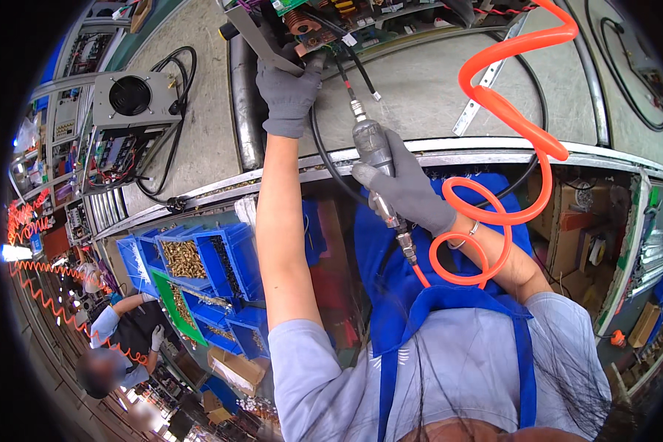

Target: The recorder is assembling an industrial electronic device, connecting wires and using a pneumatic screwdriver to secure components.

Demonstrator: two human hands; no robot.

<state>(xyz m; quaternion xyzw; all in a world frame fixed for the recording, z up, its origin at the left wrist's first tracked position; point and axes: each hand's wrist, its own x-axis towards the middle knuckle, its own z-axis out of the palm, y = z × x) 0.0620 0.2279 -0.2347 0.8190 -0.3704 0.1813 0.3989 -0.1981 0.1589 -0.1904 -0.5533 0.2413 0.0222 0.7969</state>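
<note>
My right hand [414, 190], in a grey glove, is wrapped round a pneumatic screwdriver [373, 141]. Its long bit points up toward an electronic assembly [324, 33] with a copper coil, circuit boards and cables at the far edge. An orange coiled air hose [519, 121] runs from the tool's rear end. At the assembly, my gloved left hand [289, 92] has its fingers bent in beside a grey metal bracket [261, 43]. Those fingertips are partly hidden, so what they pinch is unclear. The bit's tip meets the assembly close to that hand.
Blue bins [225, 261] of brass fasteners and a green bin [177, 306] stand below the bench edge at left. A fan-fitted metal unit [129, 96] with black cables sits on the left bench. A perforated metal strip [486, 88] lies at right. A co-worker [125, 339] is farther left.
</note>
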